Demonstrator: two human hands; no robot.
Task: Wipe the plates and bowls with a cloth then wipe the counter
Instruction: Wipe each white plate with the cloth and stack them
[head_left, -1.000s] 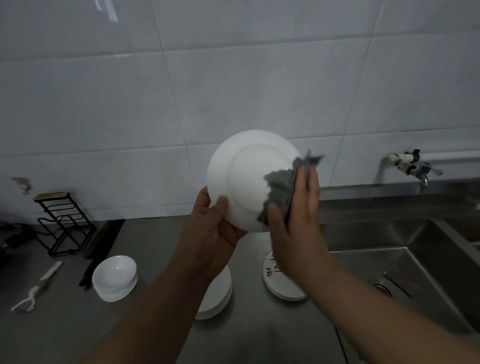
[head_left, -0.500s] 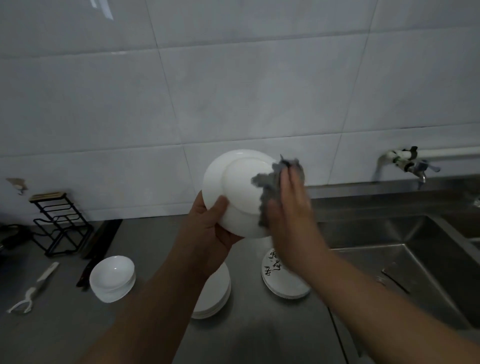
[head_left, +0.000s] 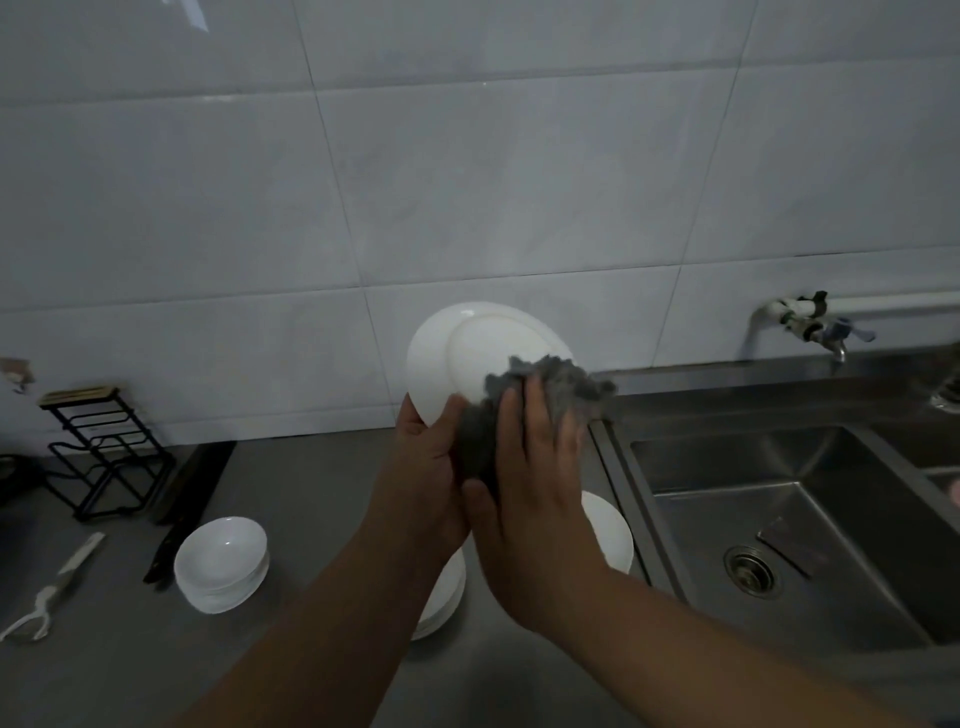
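My left hand (head_left: 423, 457) grips the lower edge of a white plate (head_left: 457, 358), held upright above the counter with its underside facing me. My right hand (head_left: 535, 467) presses a grey cloth (head_left: 550, 384) against the plate's lower right part, fingers spread over the cloth and thumb tucked under it. On the grey counter (head_left: 311, 519) below, a stack of white plates (head_left: 444, 597) lies partly hidden under my left forearm. Another plate stack (head_left: 610, 535) shows beside my right wrist. A stack of white bowls (head_left: 221, 564) stands to the left.
A steel sink (head_left: 810, 530) with a drain fills the right side, a wall tap (head_left: 810, 322) above it. At the left stand a black wire rack (head_left: 104, 452), a dark knife (head_left: 182, 509) and a white-handled peeler (head_left: 47, 592). Tiled wall behind.
The plate and both hands have dropped lower in view. My right hand has slid the cloth down the plate toward my left hand.
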